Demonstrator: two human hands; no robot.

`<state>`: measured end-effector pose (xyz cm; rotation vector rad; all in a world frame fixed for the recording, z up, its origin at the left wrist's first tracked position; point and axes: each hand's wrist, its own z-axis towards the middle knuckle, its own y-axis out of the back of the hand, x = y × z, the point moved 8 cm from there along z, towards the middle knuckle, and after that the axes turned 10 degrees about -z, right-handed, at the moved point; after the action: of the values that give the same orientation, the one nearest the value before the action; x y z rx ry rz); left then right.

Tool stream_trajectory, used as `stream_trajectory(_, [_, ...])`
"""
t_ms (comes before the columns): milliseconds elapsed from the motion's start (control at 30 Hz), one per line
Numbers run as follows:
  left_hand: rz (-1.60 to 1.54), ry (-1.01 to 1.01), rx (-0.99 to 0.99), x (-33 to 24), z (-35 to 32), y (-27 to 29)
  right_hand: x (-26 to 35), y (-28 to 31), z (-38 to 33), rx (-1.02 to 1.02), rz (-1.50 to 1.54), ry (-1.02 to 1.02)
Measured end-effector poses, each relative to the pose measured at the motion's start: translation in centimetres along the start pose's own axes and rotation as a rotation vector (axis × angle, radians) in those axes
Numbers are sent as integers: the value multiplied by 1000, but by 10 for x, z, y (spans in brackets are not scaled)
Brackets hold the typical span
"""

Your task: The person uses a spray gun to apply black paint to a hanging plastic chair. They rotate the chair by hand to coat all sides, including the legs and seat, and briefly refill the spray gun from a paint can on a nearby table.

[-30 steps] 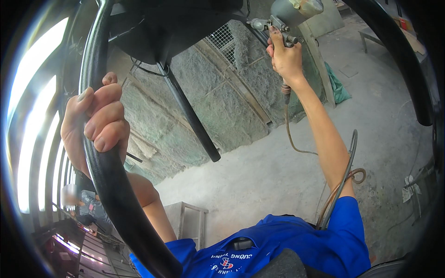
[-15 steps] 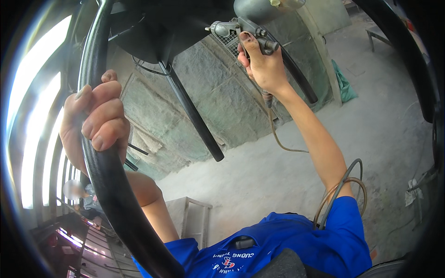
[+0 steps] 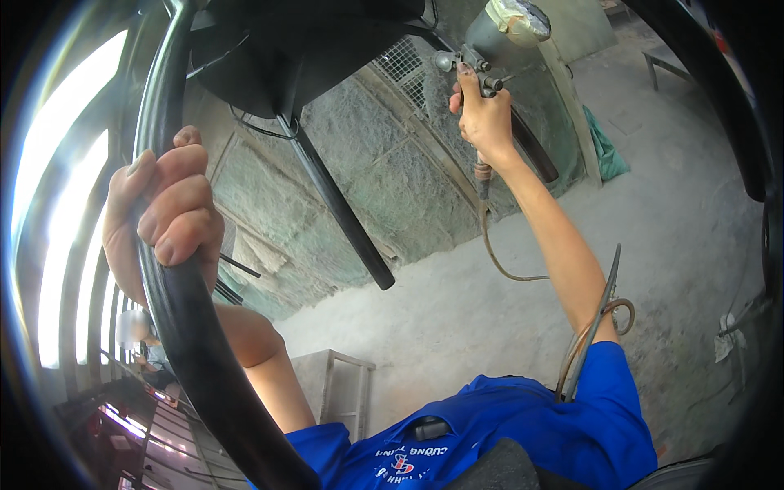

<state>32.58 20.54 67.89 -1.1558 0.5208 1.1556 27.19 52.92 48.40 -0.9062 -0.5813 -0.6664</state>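
Observation:
My left hand point(image 3: 167, 208) is closed around a thick black curved tube point(image 3: 204, 343) that runs from the upper left down past my chest. In my right hand point(image 3: 488, 118), raised at arm's length, is a spray gun point(image 3: 472, 64) with a grey cup point(image 3: 500, 31) whose top is covered in pale, crumpled material. The gun's nozzle points left toward a dark, rounded panel point(image 3: 302, 49) at the top, without touching it. From that panel a straight black tube point(image 3: 339, 200) slants down. A thin hose point(image 3: 490, 237) hangs from the gun's handle.
Dusty green-grey filter matting point(image 3: 359, 155) covers the wall behind. Hose loops point(image 3: 600, 327) hang by my right upper arm. A metal frame point(image 3: 347, 392) stands on the grey floor. Another black curved tube point(image 3: 702, 90) arcs along the right. A person point(image 3: 147, 347) is at the far left.
My right hand has drawn the spray gun to the right, away from the dark panel. Faint mist at the nozzle is no longer visible. My left hand keeps its hold, shifting only slightly.

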Motion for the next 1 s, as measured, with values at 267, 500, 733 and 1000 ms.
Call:
stream_trajectory(267, [20,-24,-30,8,-3,2,15,-15,2,29,88,117])
stream_trajectory(500, [58,-33,-32,0,18,30,-43,25,7,-166,-188,-84])
stream_trajectory(733, [91,21,28,-14,37,57,-85,70,-80,-127,-288,-209])
stream_trajectory(1000, [93,148,49,-15,64,85,-146,154,-147,-66,-524,-418])
